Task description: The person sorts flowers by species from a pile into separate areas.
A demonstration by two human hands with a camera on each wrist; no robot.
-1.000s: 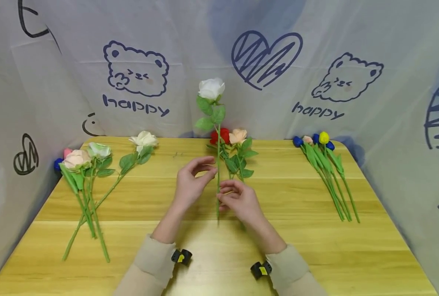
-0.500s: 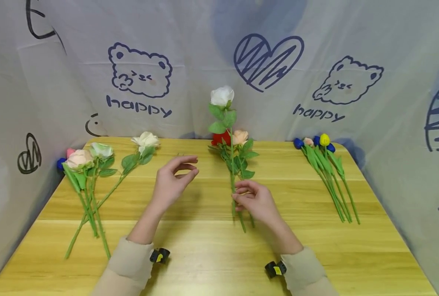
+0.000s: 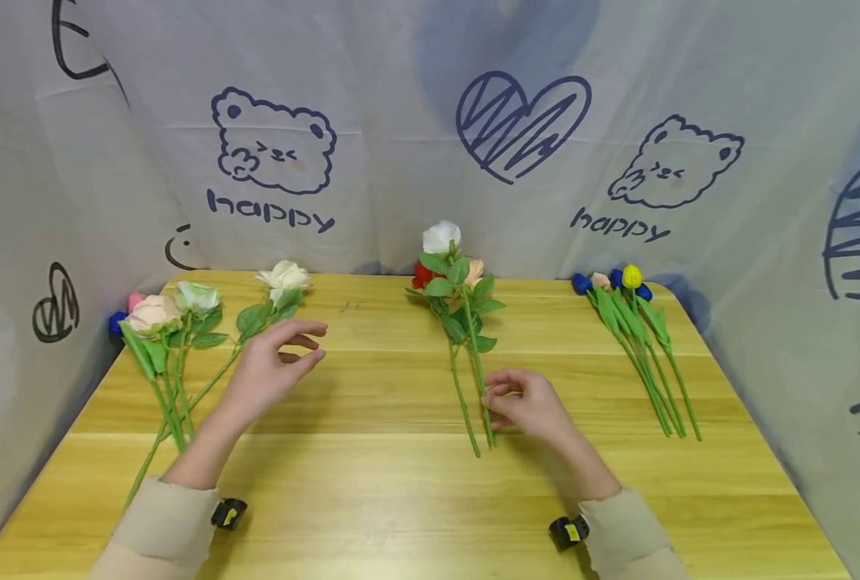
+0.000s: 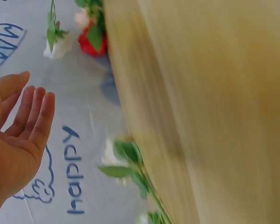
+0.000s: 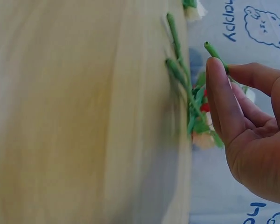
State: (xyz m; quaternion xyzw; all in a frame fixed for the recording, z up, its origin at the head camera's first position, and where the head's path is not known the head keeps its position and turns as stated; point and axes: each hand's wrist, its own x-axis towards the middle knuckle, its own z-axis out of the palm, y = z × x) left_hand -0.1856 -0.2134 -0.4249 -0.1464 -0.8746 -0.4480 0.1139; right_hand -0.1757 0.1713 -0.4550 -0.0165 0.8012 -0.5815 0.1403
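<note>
My right hand (image 3: 531,403) pinches the lower stem of a white rose (image 3: 441,238) between thumb and fingertips. The rose leans away from me, its bloom toward the back curtain and overlapping a red rose (image 3: 422,276) and a peach rose (image 3: 477,269) on the table. In the right wrist view, the cut end of the held stem (image 5: 214,52) pokes out past the fingertips. My left hand (image 3: 274,362) hovers over the left part of the table with fingers relaxed and holding nothing. Nearest to it is a cream rose (image 3: 283,278).
Far left, a pink rose (image 3: 153,314), a pale green-white rose (image 3: 198,296) and tulips lie with stems crossed. At right lies a bunch of blue, pink and yellow tulips (image 3: 631,276). A printed curtain (image 3: 394,105) stands behind the wooden table (image 3: 401,499).
My left hand has let go of the white rose's stem and moved left. My right hand has shifted right and lowered the rose toward the red and peach roses.
</note>
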